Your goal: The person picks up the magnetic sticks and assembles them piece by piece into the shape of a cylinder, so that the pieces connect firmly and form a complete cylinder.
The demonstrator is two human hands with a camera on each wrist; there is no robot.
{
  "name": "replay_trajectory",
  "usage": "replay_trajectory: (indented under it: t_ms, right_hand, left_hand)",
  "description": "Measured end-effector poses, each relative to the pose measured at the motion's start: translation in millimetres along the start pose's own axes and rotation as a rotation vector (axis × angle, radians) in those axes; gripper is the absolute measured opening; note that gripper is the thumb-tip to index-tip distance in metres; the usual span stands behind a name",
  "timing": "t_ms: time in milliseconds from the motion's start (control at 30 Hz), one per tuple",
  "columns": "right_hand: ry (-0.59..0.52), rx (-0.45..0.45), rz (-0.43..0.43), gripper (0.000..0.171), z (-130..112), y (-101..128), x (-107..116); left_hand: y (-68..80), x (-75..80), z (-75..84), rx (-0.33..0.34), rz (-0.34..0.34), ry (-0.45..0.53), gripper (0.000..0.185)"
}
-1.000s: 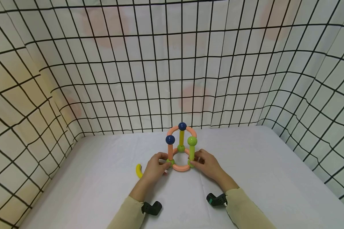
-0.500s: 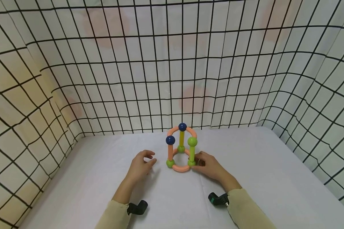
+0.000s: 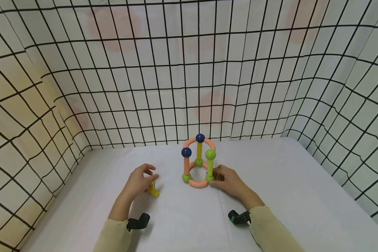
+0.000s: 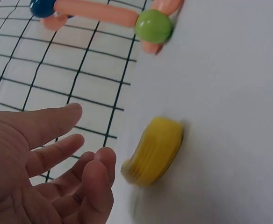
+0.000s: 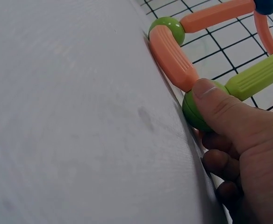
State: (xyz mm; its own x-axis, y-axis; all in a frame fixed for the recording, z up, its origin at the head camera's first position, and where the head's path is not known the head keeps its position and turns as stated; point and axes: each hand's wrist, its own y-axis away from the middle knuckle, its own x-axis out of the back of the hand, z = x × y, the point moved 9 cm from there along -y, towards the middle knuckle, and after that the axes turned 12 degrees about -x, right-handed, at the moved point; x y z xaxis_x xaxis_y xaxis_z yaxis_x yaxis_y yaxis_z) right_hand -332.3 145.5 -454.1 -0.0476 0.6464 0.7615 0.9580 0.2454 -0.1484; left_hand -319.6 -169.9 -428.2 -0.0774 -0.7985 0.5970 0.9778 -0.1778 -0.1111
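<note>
Near the middle of the head view a toy frame of rods and balls [image 3: 197, 162] stood on the white table [image 3: 286, 182]; its base ring of curved orange pieces and green balls lay closed on the cloth, and three posts, one orange, one yellow and one green, rose from it upright; two posts bore dark blue balls and the green post a green one; orange arcs joined the rear blue ball to the two front balls, while the front of the upper ring, between the left blue ball and the green one, appeared unfilled, so the build looked mostly done with one curve judged left to fit; the right hand [image 3: 230, 182] rested just right of the frame, its thumb [image 5: 216, 100] pressed on the green base ball [image 5: 197, 109] at the foot of the green post, the other fingers curled beneath it; the left hand [image 3: 138, 182] was at centre left of the frame, loosely spread and holding nothing, its fingertips [image 4: 104, 161] just beside the curved yellow piece [image 4: 155, 150], which lay on the cloth well apart from the frame and not yet gripped; a black-lined grid curtain [image 3: 113, 70] walled the table.
</note>
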Motion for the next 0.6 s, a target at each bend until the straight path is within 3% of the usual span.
replay_trajectory:
  t_ms: [267, 600]
  right_hand:
    - [0.018, -0.01, 0.012, 0.036, 1.1, -1.0, 0.7]
    - [0.021, -0.022, 0.003, 0.037, -1.9, 0.8, -0.1]
  left_hand:
    - [7.4, 7.4, -17.0, 0.095, -0.039, 0.041, 0.04]
    - [17.5, -4.5, -31.7, 0.244, -0.137, 0.035, 0.033]
